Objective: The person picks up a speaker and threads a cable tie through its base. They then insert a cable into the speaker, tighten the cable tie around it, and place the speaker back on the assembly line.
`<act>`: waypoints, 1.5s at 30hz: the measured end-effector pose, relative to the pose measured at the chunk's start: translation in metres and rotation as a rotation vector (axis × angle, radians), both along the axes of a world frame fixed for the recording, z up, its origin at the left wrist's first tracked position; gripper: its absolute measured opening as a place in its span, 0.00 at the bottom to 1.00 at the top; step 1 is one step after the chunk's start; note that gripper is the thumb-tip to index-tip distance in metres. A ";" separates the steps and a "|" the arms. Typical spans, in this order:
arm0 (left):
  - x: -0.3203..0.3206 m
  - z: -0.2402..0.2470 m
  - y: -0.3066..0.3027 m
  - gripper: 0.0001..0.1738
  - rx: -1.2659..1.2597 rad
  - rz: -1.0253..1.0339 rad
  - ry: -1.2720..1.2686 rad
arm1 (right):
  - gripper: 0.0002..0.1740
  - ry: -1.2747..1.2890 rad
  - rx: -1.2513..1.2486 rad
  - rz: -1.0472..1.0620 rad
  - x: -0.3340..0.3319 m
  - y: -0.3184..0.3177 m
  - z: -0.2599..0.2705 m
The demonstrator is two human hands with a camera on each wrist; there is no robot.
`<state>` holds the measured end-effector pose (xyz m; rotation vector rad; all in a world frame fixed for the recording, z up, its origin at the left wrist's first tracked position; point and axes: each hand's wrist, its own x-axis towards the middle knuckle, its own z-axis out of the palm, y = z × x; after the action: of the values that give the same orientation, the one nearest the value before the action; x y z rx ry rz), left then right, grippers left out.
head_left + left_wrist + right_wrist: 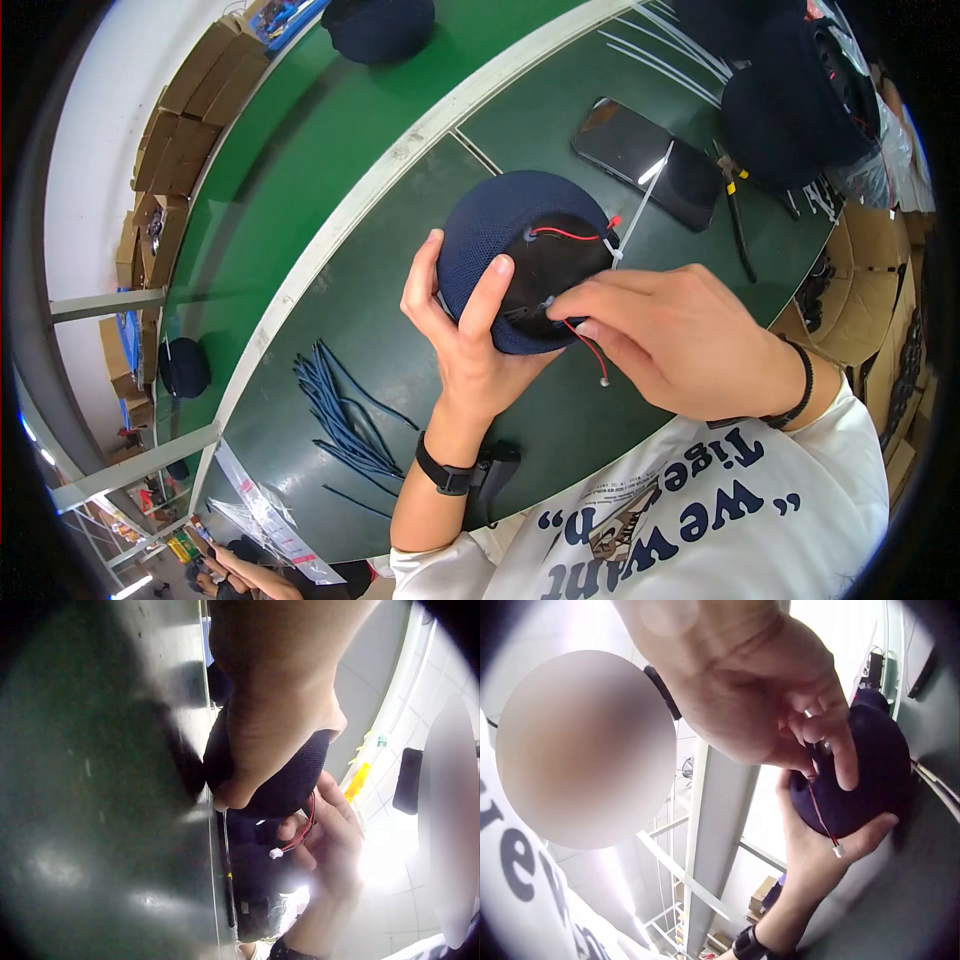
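A round, dark blue fabric-covered speaker body point(475, 225) is tilted with its black recessed face point(560, 262) toward the head camera. My left hand point(470, 345) grips it from below and the side, fingers spread round the shell. My right hand point(680, 335) pinches at the face's lower edge, where a red wire point(590, 345) comes out and hangs down to a small white connector point(838, 850). What exactly the fingertips hold is partly hidden. Higher on the face, another red wire point(565, 234) runs to a white cable tie point(612, 249).
Dark blue cords point(350, 420) lie left on the green table point(540, 450). Beyond the hands are a phone point(650, 160), pliers point(738, 215), white cable ties point(665, 60) and more round bodies point(785, 105). A white rail point(330, 210) borders the table; cardboard boxes point(860, 290) stand right.
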<state>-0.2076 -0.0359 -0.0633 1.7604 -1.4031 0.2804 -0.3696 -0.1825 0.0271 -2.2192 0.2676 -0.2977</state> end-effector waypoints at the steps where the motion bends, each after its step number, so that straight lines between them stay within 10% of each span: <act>1: 0.000 0.000 -0.001 0.69 0.000 0.006 -0.005 | 0.13 0.010 -0.033 -0.003 -0.001 -0.003 0.003; 10: 0.030 0.015 0.008 0.70 -0.074 0.161 0.153 | 0.09 -0.148 -0.107 -0.257 0.021 -0.048 0.045; 13: 0.076 0.039 0.009 0.72 -0.087 0.371 0.380 | 0.17 -0.075 -0.591 -0.187 0.069 -0.091 0.031; 16: 0.154 0.036 0.006 0.71 -0.034 0.608 0.300 | 0.31 0.427 -0.450 -0.166 0.168 -0.122 0.043; 19: 0.236 -0.003 0.002 0.74 -0.098 0.702 0.324 | 0.43 0.153 -0.430 -0.352 0.251 -0.163 -0.012; 25: 0.215 0.035 0.018 0.74 0.195 0.895 0.120 | 0.26 0.015 -0.280 -0.377 0.273 -0.182 -0.048; 27: 0.172 0.065 0.013 0.70 -0.082 0.834 -0.211 | 0.26 -0.043 -0.364 -0.399 0.257 -0.166 -0.041; 30: 0.092 0.103 -0.025 0.66 -0.122 0.404 -0.104 | 0.31 0.036 -0.552 -0.447 0.222 -0.105 -0.022; 35: 0.057 0.089 -0.032 0.68 0.126 0.248 0.074 | 0.24 -0.006 -0.477 -0.207 0.106 0.002 0.001; 41: 0.063 0.069 0.051 0.72 0.244 -0.076 0.297 | 0.15 -0.186 0.220 0.231 0.030 0.002 -0.006; 45: 0.080 0.096 0.080 0.73 0.523 -0.296 0.348 | 0.06 -0.066 0.530 -0.083 0.027 -0.030 0.005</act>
<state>-0.1279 0.0442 0.0324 1.8515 -1.5328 -0.5742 -0.3423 -0.2122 0.0320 -1.6755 0.3578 -0.3037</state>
